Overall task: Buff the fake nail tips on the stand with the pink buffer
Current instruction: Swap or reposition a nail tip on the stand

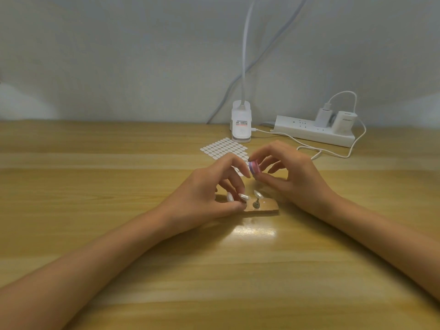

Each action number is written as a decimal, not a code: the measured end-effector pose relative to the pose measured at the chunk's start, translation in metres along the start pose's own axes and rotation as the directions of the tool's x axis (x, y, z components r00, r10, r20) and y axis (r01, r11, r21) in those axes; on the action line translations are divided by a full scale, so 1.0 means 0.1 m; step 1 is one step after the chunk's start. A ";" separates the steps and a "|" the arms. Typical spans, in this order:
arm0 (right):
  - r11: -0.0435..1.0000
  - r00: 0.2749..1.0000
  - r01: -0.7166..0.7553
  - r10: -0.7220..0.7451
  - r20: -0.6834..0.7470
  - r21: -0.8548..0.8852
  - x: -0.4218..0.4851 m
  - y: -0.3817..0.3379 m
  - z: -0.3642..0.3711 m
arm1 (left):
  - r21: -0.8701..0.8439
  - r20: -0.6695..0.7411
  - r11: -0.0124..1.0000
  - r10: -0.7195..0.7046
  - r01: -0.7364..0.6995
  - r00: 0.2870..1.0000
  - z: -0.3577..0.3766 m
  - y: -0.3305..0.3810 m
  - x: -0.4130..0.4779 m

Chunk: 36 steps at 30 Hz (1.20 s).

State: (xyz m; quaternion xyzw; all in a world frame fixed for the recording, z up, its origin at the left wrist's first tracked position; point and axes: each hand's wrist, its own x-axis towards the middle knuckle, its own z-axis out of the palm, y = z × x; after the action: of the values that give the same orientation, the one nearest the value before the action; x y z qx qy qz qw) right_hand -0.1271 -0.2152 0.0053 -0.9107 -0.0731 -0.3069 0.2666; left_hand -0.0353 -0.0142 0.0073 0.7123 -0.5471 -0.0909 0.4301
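- Buffing should go best with the stand (266,206) held steady and the pink buffer (254,168) stroked flat and lightly over each of the 3 nail tips (257,193).
- Right hand (295,172) pinches the buffer between thumb and forefinger, just above the stand.
- Left hand (209,189), fingers curled, seems to grip the stand's left end; its forefinger reaches the buffer.

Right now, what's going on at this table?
A person is working on fake nail tips mounted on a small wooden stand. The right hand pinches a pink buffer in its fingers, above the stand, not touching a tip. The left hand seems to steady one tip.
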 end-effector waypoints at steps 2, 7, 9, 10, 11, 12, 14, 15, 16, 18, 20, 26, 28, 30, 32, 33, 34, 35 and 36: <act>1.000 1.000 -0.010 0.009 0.009 0.021 0.00 0.00 0.00 | 0.027 -0.007 0.998 0.054 -0.054 0.998 0.00 0.01 0.00; 0.996 0.997 -0.064 0.062 0.040 0.062 0.00 0.01 0.00 | 0.150 0.023 0.964 0.217 -0.218 0.976 0.01 0.02 0.02; 0.991 0.994 -0.101 0.098 0.049 0.082 -0.01 0.02 0.01 | 0.139 0.011 0.954 0.268 -0.266 0.963 0.02 0.03 0.02; 0.990 0.993 -0.111 0.106 0.053 0.083 -0.01 0.02 0.01 | 0.107 0.002 0.952 0.287 -0.286 0.958 0.03 0.03 0.02; 0.990 0.992 -0.115 0.111 0.058 0.081 -0.01 0.03 0.01 | 0.070 -0.012 0.952 0.299 -0.298 0.954 0.02 0.04 0.02; 0.990 0.992 -0.117 0.112 0.063 0.078 -0.01 0.03 0.01 | 0.034 -0.036 0.953 0.301 -0.300 0.953 0.02 0.05 0.01; 0.992 0.993 -0.104 0.099 0.070 0.067 0.00 0.03 0.01 | -0.072 -0.107 0.959 0.265 -0.274 0.958 0.00 0.06 0.02; 0.994 0.994 -0.090 0.086 0.071 0.056 0.00 0.03 0.02 | -0.147 -0.140 0.958 0.225 -0.245 0.964 -0.01 0.06 0.03; 0.996 0.995 -0.075 0.071 0.071 0.046 0.00 0.03 0.02 | -0.219 -0.169 0.953 0.176 -0.211 0.970 -0.03 0.05 0.04; 0.998 0.996 -0.053 0.050 0.073 0.036 0.00 0.03 0.03 | -0.325 -0.211 0.937 0.061 -0.129 0.976 -0.07 0.02 0.06; 0.998 0.996 -0.044 0.041 0.084 0.037 0.00 0.03 0.02 | -0.362 -0.222 0.931 -0.042 -0.042 0.974 -0.10 -0.04 0.09; 0.998 0.992 -0.055 0.050 0.116 0.036 0.01 0.03 0.02 | -0.347 -0.219 0.930 -0.204 0.119 0.954 -0.16 -0.19 0.16; 0.997 0.994 -0.056 0.050 0.099 0.052 0.01 0.02 0.01 | -0.330 -0.219 0.934 -0.218 0.138 0.951 -0.16 -0.22 0.16; 0.996 0.996 -0.036 0.029 0.081 0.079 0.02 0.00 0.01 | -0.281 -0.238 0.948 -0.220 0.150 0.946 -0.15 -0.24 0.16; 0.997 0.998 0.018 -0.023 0.067 0.069 0.02 -0.01 0.01 | -0.219 -0.243 0.964 -0.204 0.151 0.949 -0.15 -0.25 0.17; 0.997 0.997 0.048 -0.051 0.062 0.057 0.03 -0.01 0.02 | -0.210 -0.233 0.966 -0.198 0.149 0.952 -0.14 -0.25 0.17; 0.996 0.995 0.074 -0.077 0.059 0.046 0.03 -0.01 0.02 | -0.209 -0.219 0.967 -0.193 0.148 0.956 -0.14 -0.25 0.18; 0.995 0.994 0.097 -0.099 0.055 0.036 0.03 -0.01 0.03 | -0.207 -0.203 0.968 -0.187 0.145 0.961 -0.13 -0.24 0.18; 0.993 0.992 0.116 -0.117 0.053 0.026 0.03 0.00 0.04 | -0.204 -0.187 0.969 -0.178 0.139 0.966 -0.13 -0.24 0.18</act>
State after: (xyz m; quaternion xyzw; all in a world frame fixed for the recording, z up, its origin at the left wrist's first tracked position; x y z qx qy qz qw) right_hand -0.1226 -0.2130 0.0051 -0.9098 -0.1370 -0.2960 0.2568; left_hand -0.0036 -0.0227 0.0040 0.7154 -0.4301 -0.1031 0.5409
